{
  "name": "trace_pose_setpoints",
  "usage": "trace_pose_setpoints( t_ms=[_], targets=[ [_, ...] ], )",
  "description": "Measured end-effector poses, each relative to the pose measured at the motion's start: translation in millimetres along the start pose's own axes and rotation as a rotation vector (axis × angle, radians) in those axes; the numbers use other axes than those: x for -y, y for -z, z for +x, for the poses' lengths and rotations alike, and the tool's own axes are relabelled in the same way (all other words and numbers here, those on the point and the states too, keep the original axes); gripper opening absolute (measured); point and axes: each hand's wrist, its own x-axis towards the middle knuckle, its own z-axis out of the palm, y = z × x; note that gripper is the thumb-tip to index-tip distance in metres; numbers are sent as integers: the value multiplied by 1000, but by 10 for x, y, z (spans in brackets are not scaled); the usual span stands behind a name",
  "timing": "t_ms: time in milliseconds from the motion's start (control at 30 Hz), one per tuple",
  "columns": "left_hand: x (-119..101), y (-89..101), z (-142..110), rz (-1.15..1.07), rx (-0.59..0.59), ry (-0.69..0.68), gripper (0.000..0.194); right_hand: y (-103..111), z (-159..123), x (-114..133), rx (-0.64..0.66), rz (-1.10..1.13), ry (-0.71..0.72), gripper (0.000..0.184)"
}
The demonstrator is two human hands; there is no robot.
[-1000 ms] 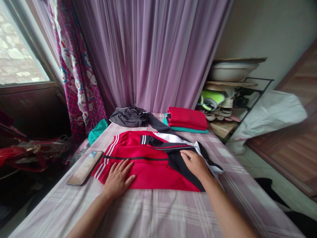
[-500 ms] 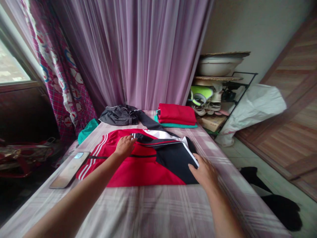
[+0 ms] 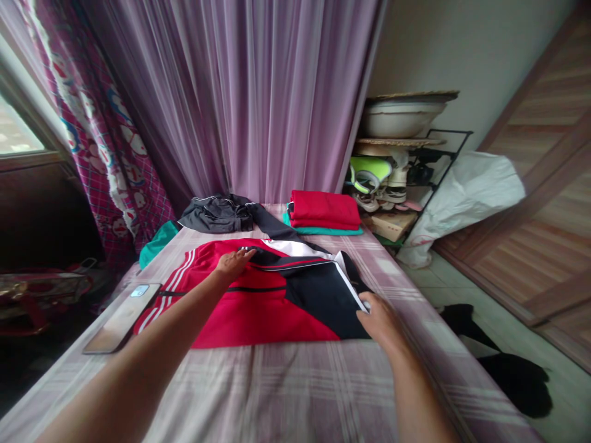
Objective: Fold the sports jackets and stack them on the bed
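Observation:
A red and black track jacket [image 3: 258, 317] with white stripes lies folded over on the bed in front of me. My left hand [image 3: 234, 263] rests on its upper part, fingers stretched over the black cloth near a white-striped end. At the jacket's right side, my right hand [image 3: 381, 317] pinches the white-trimmed edge between thumb and fingers. Behind the jacket, a dark grey garment [image 3: 215, 214] lies bunched up, with one sleeve stretching toward the jacket. To its right sits a stack of folded red clothes [image 3: 324, 209] over a green one.
A phone [image 3: 120, 320] lies face down near the left edge of the plaid-covered bed [image 3: 258, 394]. On the right stand a rack with shoes and a basin [image 3: 401, 117], and a white bag [image 3: 466, 197]. Dark cloth [image 3: 512, 381] lies on the floor. Purple curtains [image 3: 277, 98] hang behind.
My right hand has closed its fingers on the white-trimmed edge, where thumb and fingers were apart before. My left hand stays on the jacket. The whole view has shifted slightly.

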Motion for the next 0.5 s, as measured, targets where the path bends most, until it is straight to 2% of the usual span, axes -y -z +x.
trace_pose_setpoints(
  t_ms=[133, 233, 367, 433, 500],
  targets=[
    [-65, -1, 78, -22, -1, 32, 38, -22, 10, -67, -38, 53, -17, 23],
    [-57, 141, 108, -30, -44, 69, 31, -21, 21, -84, -35, 67, -2, 18],
    [142, 596, 3, -24, -168, 134, 43, 64, 1, -19, 20, 62, 33, 17],
    [319, 858, -144, -17, -242, 178, 46, 134, -21, 25, 83, 69, 63, 20],
    [510, 1032, -378, -9, -316, 247, 46, 205, -41, 56, 163, 87, 74, 25]
  ],
)
